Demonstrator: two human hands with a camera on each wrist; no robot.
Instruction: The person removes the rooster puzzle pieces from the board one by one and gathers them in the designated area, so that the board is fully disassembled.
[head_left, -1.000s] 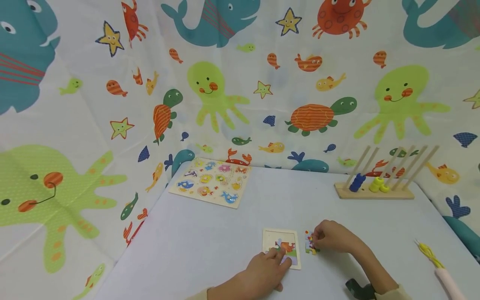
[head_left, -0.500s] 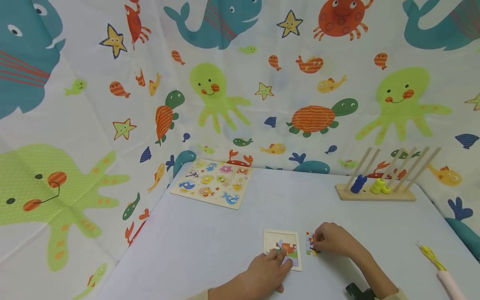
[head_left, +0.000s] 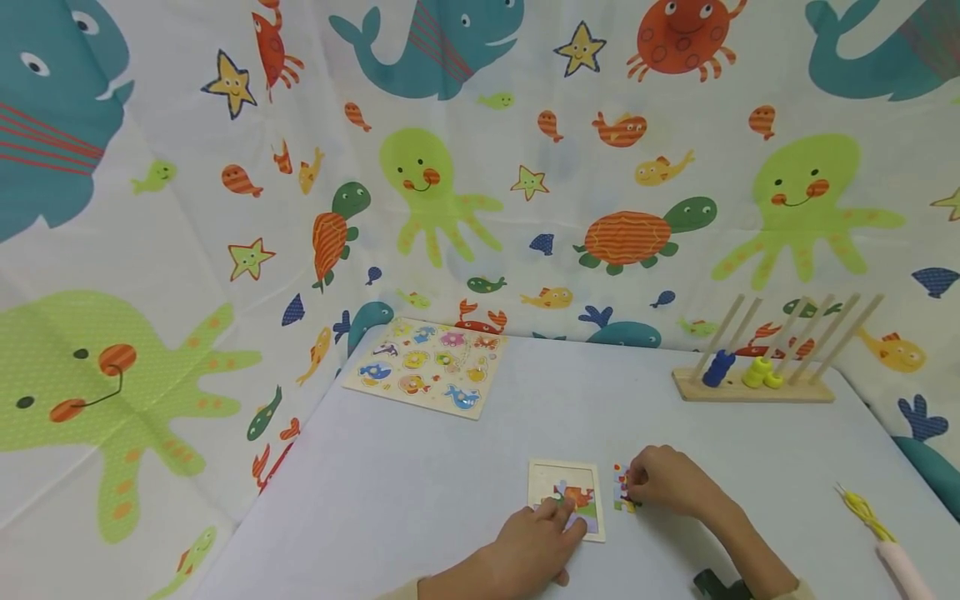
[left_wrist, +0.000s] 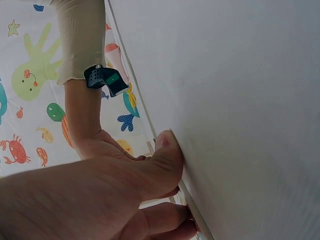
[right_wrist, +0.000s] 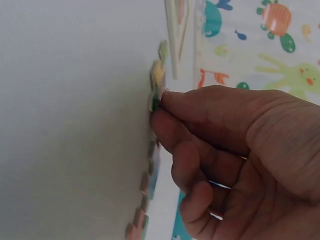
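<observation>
My left hand (head_left: pixel 534 543) rests with spread fingers on a small wooden puzzle tray (head_left: pixel 545 473). Jigsaw pieces with an orange and green picture (head_left: pixel 581 498) lie in the tray's lower right part, partly under those fingers. The upper left of its base is bare wood. Just right of the tray, my right hand (head_left: pixel 664 481) pinches a small jigsaw piece (right_wrist: pixel 154 103) between thumb and index finger. Several loose colourful pieces (head_left: pixel 620 493) lie by its fingertips, low on the white table. In the left wrist view, the left thumb (left_wrist: pixel 167 150) shows by the tray's edge.
A wooden peg board (head_left: pixel 757 392) with blue and yellow beads stands at the back right. A knob puzzle board (head_left: pixel 416 367) lies at the back left. A pink-handled tool with a yellow cord (head_left: pixel 896 567) is at the right edge. A printed curtain (head_left: pixel 555 208) surrounds the table.
The head view has shifted slightly. Both hands keep nearly the same place and pose by the tray and the loose pieces.
</observation>
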